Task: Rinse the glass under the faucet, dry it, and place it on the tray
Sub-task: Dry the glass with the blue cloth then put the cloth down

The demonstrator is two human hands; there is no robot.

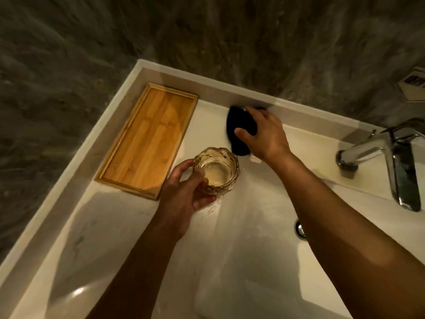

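Note:
A faceted amber glass [217, 171] is held upright over the white counter, mouth up, by my left hand [186, 192], whose fingers wrap its left side. Further back, my right hand [264, 134] lies on a dark blue cloth [239, 132] near the back ledge, thumb and fingers closing around it. An empty wooden tray [147, 139] lies flat on the counter to the left of the glass. The chrome faucet [388, 157] stands at the right edge, with no water seen running.
The white sink basin [253, 261] slopes down in the foreground, its drain [300, 229] partly hidden behind my right forearm. A raised ledge [207, 86] runs along the back below the dark stone wall.

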